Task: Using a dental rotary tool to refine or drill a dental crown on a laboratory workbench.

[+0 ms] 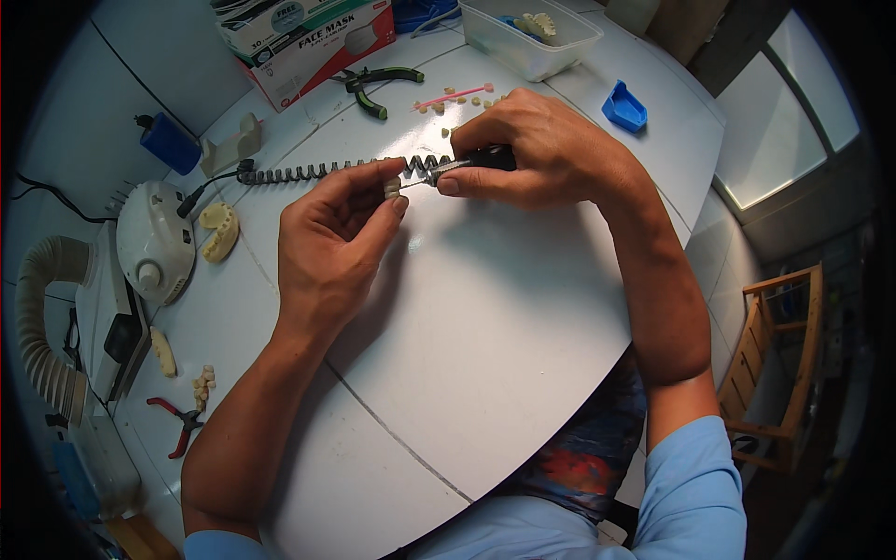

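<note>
My left hand (327, 233) pinches a small, pale, tooth-like piece (392, 188) between thumb and fingertips. Closed around a black rotary handpiece (493, 158), my right hand (541, 149) points its thin metal bur (416, 184) leftward at that piece. The bur's tip is right at it; whether they touch is too small to tell. A grey coiled cord (308, 174) stretches left behind my left hand toward a white control unit (154, 243) with a knob. Beyond my right hand, several small tooth-like pieces (446, 133) lie near a pink stick (455, 97).
Green-and-black pliers (381, 78) lie before a cardboard box (313, 51). A clear tub (532, 56) and blue tray (624, 106) stand far right. Leftward are a dental cast (219, 231), a ribbed hose (42, 317), red-handled pliers (182, 425) and loose tooth-like pieces (203, 385).
</note>
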`<state>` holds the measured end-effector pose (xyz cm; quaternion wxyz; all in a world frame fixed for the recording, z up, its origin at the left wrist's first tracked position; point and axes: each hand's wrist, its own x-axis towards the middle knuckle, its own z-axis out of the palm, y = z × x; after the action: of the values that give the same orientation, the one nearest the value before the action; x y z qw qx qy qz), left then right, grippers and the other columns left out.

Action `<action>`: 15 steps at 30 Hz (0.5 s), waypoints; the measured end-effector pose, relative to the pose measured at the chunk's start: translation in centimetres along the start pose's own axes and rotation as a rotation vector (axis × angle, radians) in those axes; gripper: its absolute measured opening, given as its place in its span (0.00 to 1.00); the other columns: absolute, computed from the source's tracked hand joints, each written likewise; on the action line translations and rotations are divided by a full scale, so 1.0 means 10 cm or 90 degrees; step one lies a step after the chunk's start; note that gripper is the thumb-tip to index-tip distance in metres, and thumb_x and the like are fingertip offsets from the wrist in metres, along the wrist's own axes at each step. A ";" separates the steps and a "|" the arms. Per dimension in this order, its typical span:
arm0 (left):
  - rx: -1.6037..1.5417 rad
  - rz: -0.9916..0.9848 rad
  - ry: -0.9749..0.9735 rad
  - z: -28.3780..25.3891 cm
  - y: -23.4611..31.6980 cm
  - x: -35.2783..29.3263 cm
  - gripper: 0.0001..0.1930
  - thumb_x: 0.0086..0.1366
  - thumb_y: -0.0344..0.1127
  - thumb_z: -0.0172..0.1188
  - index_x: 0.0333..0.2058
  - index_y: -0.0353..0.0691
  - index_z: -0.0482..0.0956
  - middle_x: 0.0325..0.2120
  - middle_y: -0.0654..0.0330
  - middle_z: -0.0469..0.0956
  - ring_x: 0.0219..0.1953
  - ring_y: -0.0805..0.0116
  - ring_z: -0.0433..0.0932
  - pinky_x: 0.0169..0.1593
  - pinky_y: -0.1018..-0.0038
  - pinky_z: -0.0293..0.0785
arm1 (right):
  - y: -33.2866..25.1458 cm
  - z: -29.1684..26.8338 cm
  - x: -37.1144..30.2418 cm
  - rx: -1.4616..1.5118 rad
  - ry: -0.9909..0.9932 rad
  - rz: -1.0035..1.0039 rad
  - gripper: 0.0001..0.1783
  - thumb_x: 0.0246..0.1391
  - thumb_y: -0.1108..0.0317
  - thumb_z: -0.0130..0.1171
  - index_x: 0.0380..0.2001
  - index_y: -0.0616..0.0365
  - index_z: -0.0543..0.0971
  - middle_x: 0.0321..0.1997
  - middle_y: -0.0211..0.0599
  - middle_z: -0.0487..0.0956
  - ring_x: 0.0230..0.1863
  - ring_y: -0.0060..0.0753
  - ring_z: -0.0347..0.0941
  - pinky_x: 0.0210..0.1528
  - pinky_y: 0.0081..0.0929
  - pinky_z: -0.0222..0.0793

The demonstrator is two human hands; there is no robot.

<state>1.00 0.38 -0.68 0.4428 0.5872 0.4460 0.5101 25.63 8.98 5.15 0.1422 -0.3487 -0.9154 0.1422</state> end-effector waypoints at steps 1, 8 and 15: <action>0.007 -0.004 0.003 0.00 0.00 0.00 0.19 0.73 0.24 0.69 0.61 0.30 0.84 0.49 0.58 0.87 0.52 0.74 0.86 0.60 0.76 0.82 | -0.01 -0.01 -0.01 0.000 -0.005 0.004 0.31 0.63 0.39 0.68 0.24 0.60 0.84 0.23 0.43 0.81 0.32 0.49 0.79 0.38 0.47 0.73; 0.041 -0.026 0.007 0.02 0.04 -0.01 0.19 0.73 0.26 0.71 0.60 0.31 0.85 0.47 0.57 0.89 0.49 0.75 0.87 0.57 0.76 0.84 | -0.01 -0.03 -0.01 0.001 -0.044 0.028 0.33 0.63 0.37 0.69 0.25 0.60 0.85 0.26 0.44 0.83 0.36 0.49 0.81 0.41 0.48 0.74; 0.027 0.010 0.003 0.02 0.02 0.00 0.18 0.73 0.25 0.69 0.59 0.28 0.85 0.48 0.53 0.89 0.50 0.70 0.89 0.56 0.76 0.85 | 0.01 0.01 -0.01 -0.007 -0.035 0.044 0.33 0.61 0.34 0.69 0.29 0.58 0.88 0.33 0.43 0.87 0.46 0.50 0.81 0.50 0.47 0.76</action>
<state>1.23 0.28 -0.54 0.4247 0.5988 0.4534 0.5056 25.76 8.95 5.00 0.1104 -0.3769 -0.9070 0.1517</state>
